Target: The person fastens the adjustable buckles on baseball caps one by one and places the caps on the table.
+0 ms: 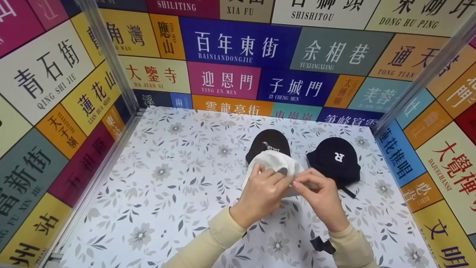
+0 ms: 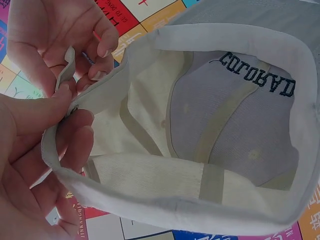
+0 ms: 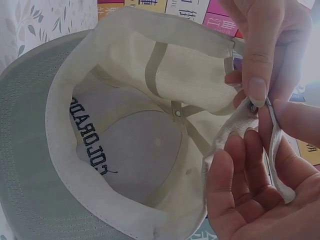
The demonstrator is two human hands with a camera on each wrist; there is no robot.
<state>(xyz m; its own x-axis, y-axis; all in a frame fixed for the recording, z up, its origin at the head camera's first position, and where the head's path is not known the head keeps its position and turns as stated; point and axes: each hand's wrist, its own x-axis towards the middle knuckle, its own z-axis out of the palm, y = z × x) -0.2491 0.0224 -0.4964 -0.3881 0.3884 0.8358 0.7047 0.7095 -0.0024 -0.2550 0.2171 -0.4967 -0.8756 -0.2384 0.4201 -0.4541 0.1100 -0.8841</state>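
Held in both hands is a cream baseball cap with a grey-green brim. Its inside faces the wrist cameras, and dark reversed lettering shows through the front panel. At the rear adjustment strap, near a small metal buckle, the fingers of both hands meet. My left hand pinches the cap's back band by the buckle. My right hand pinches the strap between thumb and finger, and a short loose end sticks out. Fingers partly cover the buckle.
Just behind the held cap a dark brown cap lies on the flowered tabletop. To its right is a navy cap with a white letter R. Panels with colourful place-name signs enclose the table at the back and sides.
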